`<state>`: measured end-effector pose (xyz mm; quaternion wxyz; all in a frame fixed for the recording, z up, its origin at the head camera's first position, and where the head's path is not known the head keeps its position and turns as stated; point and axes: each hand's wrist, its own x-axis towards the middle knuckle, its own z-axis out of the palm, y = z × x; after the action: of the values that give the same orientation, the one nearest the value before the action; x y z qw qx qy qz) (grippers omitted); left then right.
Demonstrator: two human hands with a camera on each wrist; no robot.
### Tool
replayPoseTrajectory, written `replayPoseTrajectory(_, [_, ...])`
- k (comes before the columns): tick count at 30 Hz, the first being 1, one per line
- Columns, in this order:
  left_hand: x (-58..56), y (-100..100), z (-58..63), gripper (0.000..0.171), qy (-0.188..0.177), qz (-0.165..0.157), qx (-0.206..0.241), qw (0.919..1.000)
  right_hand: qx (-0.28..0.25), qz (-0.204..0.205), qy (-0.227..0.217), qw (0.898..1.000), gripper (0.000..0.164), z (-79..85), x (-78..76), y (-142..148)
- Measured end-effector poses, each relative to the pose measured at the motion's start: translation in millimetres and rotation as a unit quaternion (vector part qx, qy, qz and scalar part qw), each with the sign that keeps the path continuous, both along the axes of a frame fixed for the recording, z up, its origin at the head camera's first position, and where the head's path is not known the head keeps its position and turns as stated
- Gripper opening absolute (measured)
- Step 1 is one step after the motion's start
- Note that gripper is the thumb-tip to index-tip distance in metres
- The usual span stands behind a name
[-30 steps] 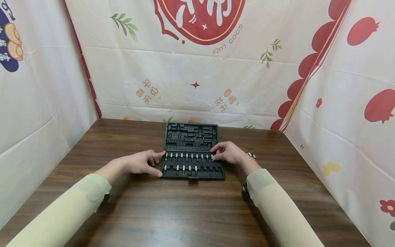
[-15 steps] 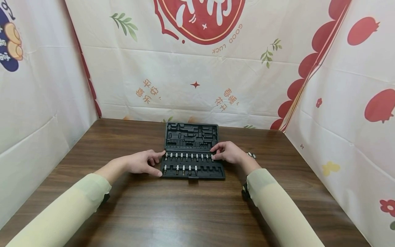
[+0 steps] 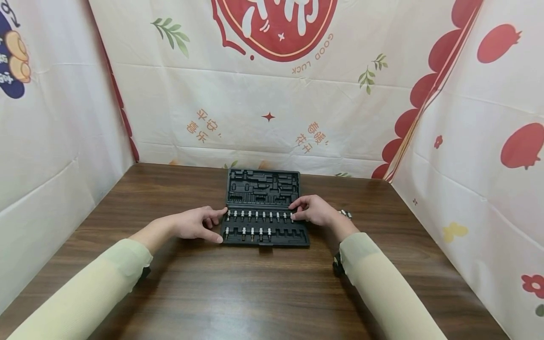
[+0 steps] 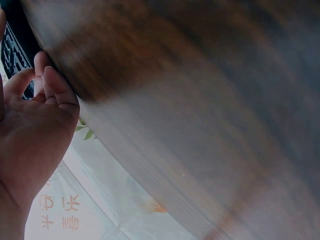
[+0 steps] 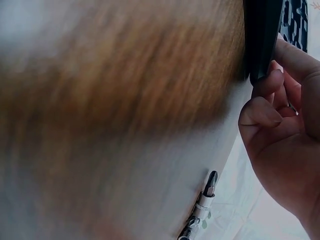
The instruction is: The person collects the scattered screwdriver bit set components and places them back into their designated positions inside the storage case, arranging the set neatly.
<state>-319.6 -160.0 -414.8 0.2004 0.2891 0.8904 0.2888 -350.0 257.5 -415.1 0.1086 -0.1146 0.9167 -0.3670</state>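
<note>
An open black socket case [image 3: 286, 239] lies on the table in the head view. Silver bit sockets [image 3: 257, 216] line its upper row, and several more sit in its lower row. At the case's left side, my left hand [image 3: 193, 224] touches the edge with thumb and index finger spread apart. My right hand [image 3: 318, 210] is at the right end of the upper row, its thumb and fingertips at the last bit socket [image 3: 292, 217], which they partly cover. In the right wrist view, its other fingers [image 5: 265, 114] are curled by the case's side.
Beyond the right hand, several small silver pieces [image 3: 346, 214] lie on the brown wooden table [image 3: 238, 288]. The moulded case lid [image 3: 264, 185] stands raised at the back. Printed cloth [image 3: 178, 113] hangs behind the table and at both sides.
</note>
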Motion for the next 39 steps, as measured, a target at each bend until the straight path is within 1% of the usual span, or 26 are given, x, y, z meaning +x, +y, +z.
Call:
replayPoseTrajectory(3, [-0.1, -0.6, -0.4, 0.103, -0.002, 0.001, 0.0, 1.0, 0.006, 0.004, 0.001, 1.0, 0.024, 0.8, 0.0, -0.7])
replayPoseTrajectory(9, [0.3, -1.6, -1.0, 0.103, -0.006, 0.004, 0.001, 1.0, 0.033, 0.031, 0.013, 0.999, 0.024, 5.4, 0.6, 2.6])
replayPoseTrajectory(11, [0.6, -1.5, -0.8, 0.103, -0.007, 0.005, 0.001, 1.0, 0.03, 0.034, 0.015, 0.999, 0.025, 6.9, 1.6, 6.1])
replayPoseTrajectory(18, [0.4, -1.1, -0.9, 0.103, -0.001, 0.002, -0.003, 1.0, 0.003, 0.01, 0.015, 1.0, 0.024, 14.0, 13.5, 22.7])
replayPoseTrajectory(25, [0.7, -1.0, -0.8, 0.103, -0.001, 0.002, -0.002, 1.0, -0.009, 0.009, 0.026, 1.0, 0.029, 17.3, 26.6, 44.3])
replayPoseTrajectory(28, [0.9, -0.9, -0.4, 0.103, -0.002, 0.002, -0.003, 1.0, -0.012, 0.01, 0.031, 0.999, 0.033, 18.4, 33.1, 57.2])
replayPoseTrajectory(35, [1.1, -0.2, 1.7, 0.102, 0.001, -0.001, -0.008, 1.0, -0.014, -0.016, 0.04, 0.999, 0.034, 22.5, 46.6, 91.1])
replayPoseTrajectory(39, [0.5, 0.0, 1.8, 0.102, 0.001, 0.0, -0.009, 1.0, -0.021, -0.031, 0.04, 0.999, 0.035, 21.1, 51.2, 110.4])
